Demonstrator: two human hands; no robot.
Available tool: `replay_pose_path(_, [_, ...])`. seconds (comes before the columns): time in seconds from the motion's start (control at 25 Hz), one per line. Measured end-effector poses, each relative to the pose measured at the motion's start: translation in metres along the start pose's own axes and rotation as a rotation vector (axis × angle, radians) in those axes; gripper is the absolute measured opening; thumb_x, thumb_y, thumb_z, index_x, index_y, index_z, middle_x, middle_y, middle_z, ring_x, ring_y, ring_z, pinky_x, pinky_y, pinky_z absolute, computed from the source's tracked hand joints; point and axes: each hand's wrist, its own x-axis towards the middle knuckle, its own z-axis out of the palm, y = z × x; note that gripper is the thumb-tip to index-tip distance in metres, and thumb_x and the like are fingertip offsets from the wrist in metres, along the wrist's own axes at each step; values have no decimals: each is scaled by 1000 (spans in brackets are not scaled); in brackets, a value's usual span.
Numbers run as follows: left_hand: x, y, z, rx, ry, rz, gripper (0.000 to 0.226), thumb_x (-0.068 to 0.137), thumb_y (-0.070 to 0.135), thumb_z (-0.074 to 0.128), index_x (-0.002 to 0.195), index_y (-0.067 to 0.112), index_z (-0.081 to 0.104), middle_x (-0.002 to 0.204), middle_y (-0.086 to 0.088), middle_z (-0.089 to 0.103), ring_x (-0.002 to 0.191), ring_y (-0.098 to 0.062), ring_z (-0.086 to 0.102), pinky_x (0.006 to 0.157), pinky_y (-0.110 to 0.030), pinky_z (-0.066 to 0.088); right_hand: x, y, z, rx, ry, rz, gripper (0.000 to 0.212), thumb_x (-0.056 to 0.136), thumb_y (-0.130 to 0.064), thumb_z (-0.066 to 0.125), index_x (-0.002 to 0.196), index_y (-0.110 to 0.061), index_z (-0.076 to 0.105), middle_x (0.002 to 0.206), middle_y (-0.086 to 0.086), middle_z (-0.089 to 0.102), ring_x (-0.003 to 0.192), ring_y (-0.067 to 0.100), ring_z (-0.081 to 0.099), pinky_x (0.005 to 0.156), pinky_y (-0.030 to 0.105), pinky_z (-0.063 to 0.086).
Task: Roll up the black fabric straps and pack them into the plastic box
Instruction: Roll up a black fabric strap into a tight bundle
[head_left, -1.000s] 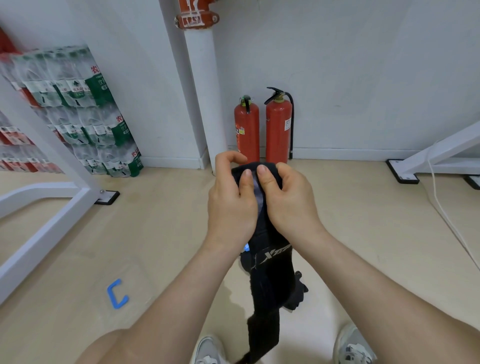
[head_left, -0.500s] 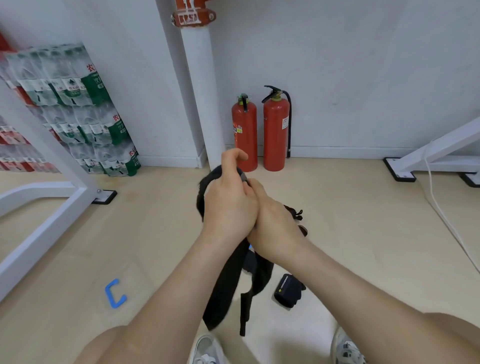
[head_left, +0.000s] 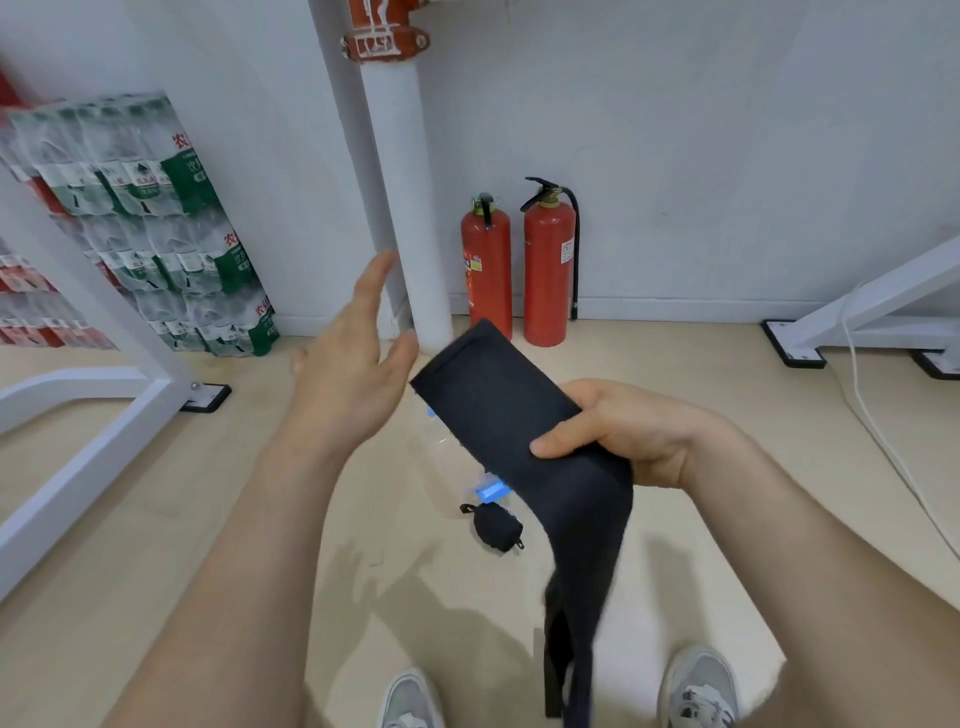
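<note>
At the far left, stacked packs of bottled water (head_left: 171, 234) are seen against the wall behind a white frame (head_left: 104, 415). Half a second earlier both hands were clasped together on the strap; the left hand (head_left: 353, 364) has since been released and is held apart from it, fingers straight and spread, touching nothing. Behind it a white pipe (head_left: 400, 208) and two red extinguishers (head_left: 485, 270) are seen at the wall. The black fabric strap (head_left: 498, 410) is now grasped by the right hand (head_left: 639, 431) alone, the thumb pressed across its top face. Its flat upper end is raised toward the left hand, and the rest is left hanging between two grey shoes (head_left: 698, 686). On the floor behind the strap a rolled black strap (head_left: 496, 527) is seen, just beside a blue clip (head_left: 491, 489) of what is taken to be the clear plastic box (head_left: 444, 447). That box is largely hidden by the strap and its outline is hard to make out. The right fingers under the strap are hidden, the hanging end is blurred, and the shoes are cut off at the bottom edge.
</note>
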Motion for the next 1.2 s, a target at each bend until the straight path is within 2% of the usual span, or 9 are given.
replay_pose_path(0.08, [-4,1,8,-240,-17,-160,24,97,41,45,113,27,57,99,3,73,98,-25,66,87,-42,49,4,0,-1,96,95,-67,23,89,2,63,108,-9,68,103,10,76,90,25,72,79,36,57])
replay_pose_path(0.16, [-13,14,18,-353,-291,-294,52,98,53,38,79,14,66,75,-4,75,80,-25,71,81,-40,52,9,-1,-1,188,215,-151,23,89,-3,67,109,-12,69,102,7,77,91,23,73,76,33,57])
replay_pose_path(0.24, [-27,22,27,-449,-681,-315,66,98,64,30,88,16,74,89,-2,78,88,-16,73,90,-34,52,13,-1,2,253,326,-210,23,88,-9,71,110,-10,70,103,7,77,95,24,74,79,34,57])
replay_pose_path(0.32, [-39,26,41,-660,-802,-241,54,96,64,40,112,22,71,109,3,75,104,-13,70,99,-35,50,16,-2,6,302,447,-257,22,87,-15,73,109,-9,71,101,7,77,96,26,73,78,36,59])
replay_pose_path(0.6, [-38,39,50,-880,-242,-288,24,101,33,53,122,26,62,109,7,73,101,-10,70,86,-29,55,24,-2,28,254,366,-255,23,103,-35,50,120,-24,62,111,-1,74,101,17,71,87,36,58])
replay_pose_path(0.88, [-34,35,53,-878,-339,-387,32,100,23,55,132,22,54,117,3,70,108,-16,67,97,-40,54,33,2,36,178,487,-357,32,101,-11,51,132,-18,55,118,2,69,109,19,66,98,41,54])
replay_pose_path(1.0, [-27,32,48,-995,-179,-391,26,99,21,58,125,20,60,112,1,73,104,-19,70,93,-43,56,29,4,32,277,331,-402,32,97,-15,61,129,-16,59,115,4,73,105,18,70,90,34,57])
replay_pose_path(1.12, [-13,22,39,-1076,15,-469,26,99,21,58,124,16,59,114,-1,71,105,-21,69,94,-45,55,20,10,37,-138,132,-261,21,99,-17,58,120,-17,63,104,-3,75,89,3,72,74,22,57])
replay_pose_path(1.2, [-5,12,35,-1147,76,-513,25,99,18,58,123,13,60,115,-3,72,105,-21,69,95,-44,55,24,17,40,-201,216,-245,23,101,-18,55,123,-22,61,107,-3,74,94,10,72,84,33,59])
